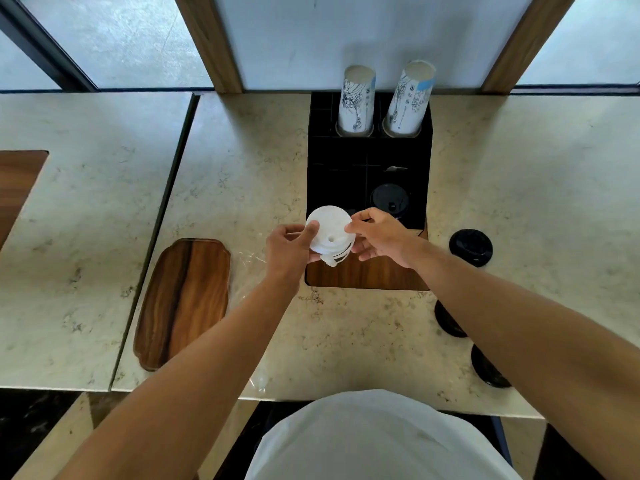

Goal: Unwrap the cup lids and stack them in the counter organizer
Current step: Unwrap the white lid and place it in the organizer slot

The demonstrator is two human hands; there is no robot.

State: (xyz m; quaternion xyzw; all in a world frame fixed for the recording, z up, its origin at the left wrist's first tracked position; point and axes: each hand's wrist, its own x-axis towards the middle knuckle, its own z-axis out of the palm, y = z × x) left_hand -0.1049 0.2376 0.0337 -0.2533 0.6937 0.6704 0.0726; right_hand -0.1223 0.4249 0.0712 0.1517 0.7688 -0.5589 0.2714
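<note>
A short stack of white cup lids (329, 233) is held between both hands just above the front left corner of the black counter organizer (420, 157). My left hand (289, 249) grips its left side and my right hand (379, 237) pinches its right edge. Black lids (389, 199) sit in the organizer's front right slot. Clear plastic wrap (247, 268) lies on the counter to the left, under my left forearm.
Two stacks of printed paper cups (356, 98) (410, 98) stand in the organizer's back slots. Black lids (471, 247) lie on the marble counter at right, with more (448, 320) (486, 370) partly under my right forearm. A wooden tray (185, 299) lies at left.
</note>
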